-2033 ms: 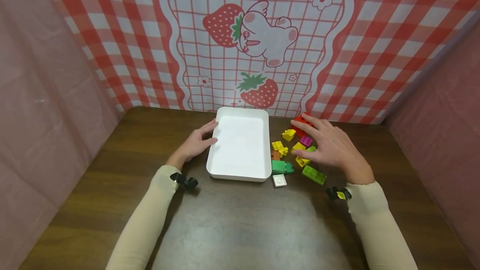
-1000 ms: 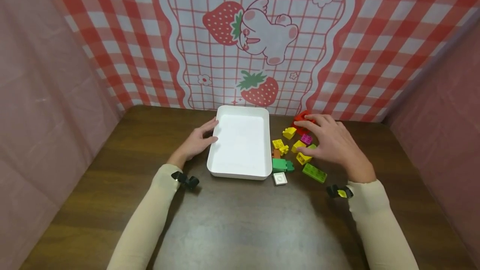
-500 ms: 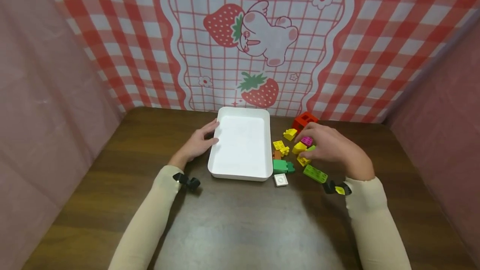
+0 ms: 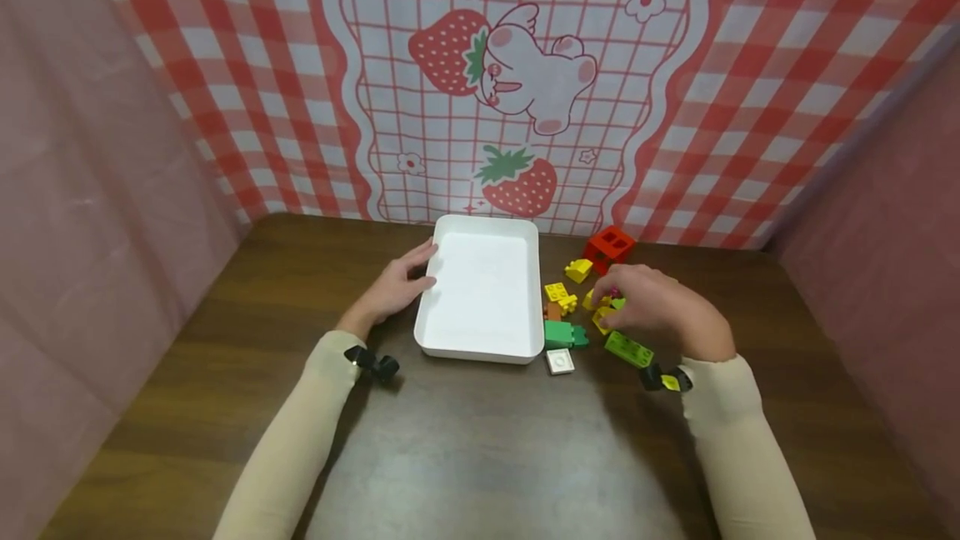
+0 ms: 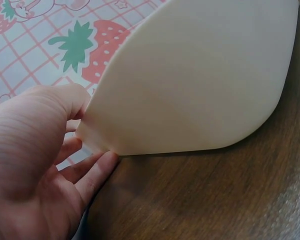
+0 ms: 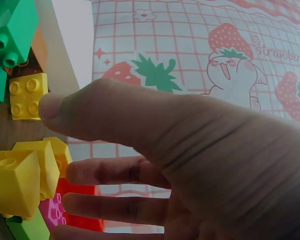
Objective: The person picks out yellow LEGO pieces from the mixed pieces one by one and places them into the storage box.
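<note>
A shallow white tray (image 4: 483, 298) lies on the table. My left hand (image 4: 393, 286) rests at its left side, thumb and fingertips touching the wall; the left wrist view shows fingertips (image 5: 109, 159) at the wall's lower edge. Right of the tray, my right hand (image 4: 660, 307) hovers low over several toy building bricks, fingers loosely bent and apart, nothing between them. Nearest its fingertips are yellow bricks (image 6: 15, 180), with a magenta brick (image 6: 52, 212) beside them, partly hidden by the hand in the head view. A lime green brick (image 4: 630, 349) lies below the hand.
A red block (image 4: 609, 248) stands at the back by the patterned cloth (image 4: 675, 107). Close to the tray's right wall are a yellow studded brick (image 4: 556, 292), an orange-brown brick (image 4: 553, 312), a green brick (image 4: 558, 334) and a white square piece (image 4: 560, 362).
My right hand has moved from over the red block toward me, down to the yellow bricks, its fingers drawing closer together. The red block now shows fully. My left hand stays at the tray.
</note>
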Motion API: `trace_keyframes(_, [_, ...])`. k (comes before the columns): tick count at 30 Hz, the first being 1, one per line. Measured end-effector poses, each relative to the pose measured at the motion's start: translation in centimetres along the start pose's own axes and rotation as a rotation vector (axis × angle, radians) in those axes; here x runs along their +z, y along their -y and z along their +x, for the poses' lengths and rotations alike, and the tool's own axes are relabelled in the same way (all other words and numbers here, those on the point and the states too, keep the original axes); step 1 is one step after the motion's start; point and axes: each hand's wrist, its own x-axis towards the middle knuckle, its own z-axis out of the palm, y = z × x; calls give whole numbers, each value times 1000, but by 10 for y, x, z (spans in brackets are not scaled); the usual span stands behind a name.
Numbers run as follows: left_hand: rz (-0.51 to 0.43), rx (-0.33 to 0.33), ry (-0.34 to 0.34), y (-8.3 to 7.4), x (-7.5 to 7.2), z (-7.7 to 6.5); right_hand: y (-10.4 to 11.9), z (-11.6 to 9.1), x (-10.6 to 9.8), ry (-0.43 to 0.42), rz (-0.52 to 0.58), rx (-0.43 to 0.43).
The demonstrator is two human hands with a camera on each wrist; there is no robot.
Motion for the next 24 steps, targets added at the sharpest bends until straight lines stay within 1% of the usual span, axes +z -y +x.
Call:
trace_keyframes(4, [11,-4,-4,0,0,1,-2,4,3,20,-12,-25])
trace_keyframes(10, [11,0,-7,2,0,1,-3,8,4,41,-27,-10])
trace_keyframes(24, [10,-8,1,0,1,0,-4,17,14,72,-38,-34])
